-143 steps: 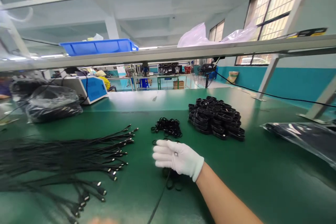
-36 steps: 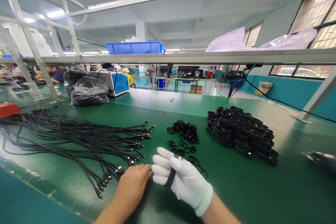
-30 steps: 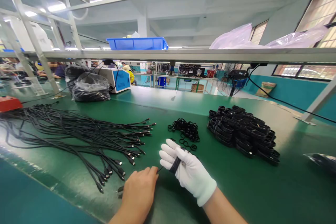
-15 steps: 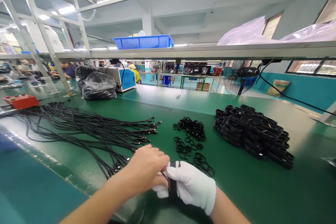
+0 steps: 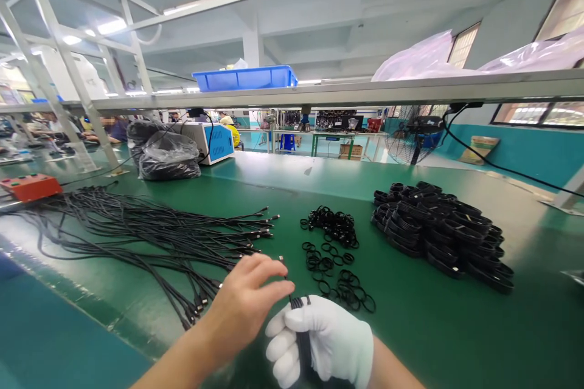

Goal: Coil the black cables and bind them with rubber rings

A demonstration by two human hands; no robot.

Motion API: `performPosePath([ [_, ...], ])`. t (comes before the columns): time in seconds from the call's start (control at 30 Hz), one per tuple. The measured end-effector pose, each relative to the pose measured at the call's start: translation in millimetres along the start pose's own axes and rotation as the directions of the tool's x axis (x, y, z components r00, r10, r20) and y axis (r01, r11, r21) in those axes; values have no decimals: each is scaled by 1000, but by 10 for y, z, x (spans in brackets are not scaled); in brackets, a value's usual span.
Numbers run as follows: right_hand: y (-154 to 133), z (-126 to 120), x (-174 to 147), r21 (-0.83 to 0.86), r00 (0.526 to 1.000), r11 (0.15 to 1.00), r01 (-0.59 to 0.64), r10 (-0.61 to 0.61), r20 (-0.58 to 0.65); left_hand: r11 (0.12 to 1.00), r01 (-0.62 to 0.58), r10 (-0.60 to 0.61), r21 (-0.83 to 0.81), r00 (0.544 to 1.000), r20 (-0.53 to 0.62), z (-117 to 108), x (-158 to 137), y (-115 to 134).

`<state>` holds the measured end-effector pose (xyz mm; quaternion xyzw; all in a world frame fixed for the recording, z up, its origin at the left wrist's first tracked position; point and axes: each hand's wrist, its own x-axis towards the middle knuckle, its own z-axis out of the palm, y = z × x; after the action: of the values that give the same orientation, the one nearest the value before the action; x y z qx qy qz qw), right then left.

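Observation:
My right hand, in a white glove, is closed around a coiled black cable low in the middle of the view. One cable end with a small metal-tipped plug sticks up from the coil. My bare left hand is just left of the glove, with thumb and forefinger at this free end, seemingly in a loose pinch. Loose black cables lie spread out to the left, plugs pointing towards the middle. Small black rings lie beyond my hands, some heaped and others scattered nearer.
Many coiled cables form a pile on the green table's right side. At the back left are a black-filled plastic bag, a blue-and-white machine and a red control box. A shelf bearing a blue tray spans the table.
My left hand has drawn slightly back from the glove, its fingers opening a little, and the plug end now shows upright. My right hand keeps its hold on the coil, slightly lower in view.

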<state>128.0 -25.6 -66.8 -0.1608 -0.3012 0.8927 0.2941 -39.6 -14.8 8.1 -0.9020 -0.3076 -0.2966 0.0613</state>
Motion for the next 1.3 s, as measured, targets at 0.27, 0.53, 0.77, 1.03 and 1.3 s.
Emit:
performPosePath([
  [0.27,-9,33,-90,21,977,996,-92,86,195,937,212,-92,-279,917,389,-83,53,43],
  [0.53,-13,-32,-126,-72,977,997,1,14,211,-26,584,-301,-811,769,564,383,-86,182],
  [0.77,-139,-32,-201,-177,989,981,75,-50,141,-58,459,-418,-886,795,439,468,-76,387],
  [1.03,-322,30,-335,-410,991,909,73,-19,133,244,585,-502,-773,758,416,258,-24,576],
  [1.3,-517,143,-597,-594,983,804,-37,135,122,467,452,-596,-760,796,107,401,-179,689],
])
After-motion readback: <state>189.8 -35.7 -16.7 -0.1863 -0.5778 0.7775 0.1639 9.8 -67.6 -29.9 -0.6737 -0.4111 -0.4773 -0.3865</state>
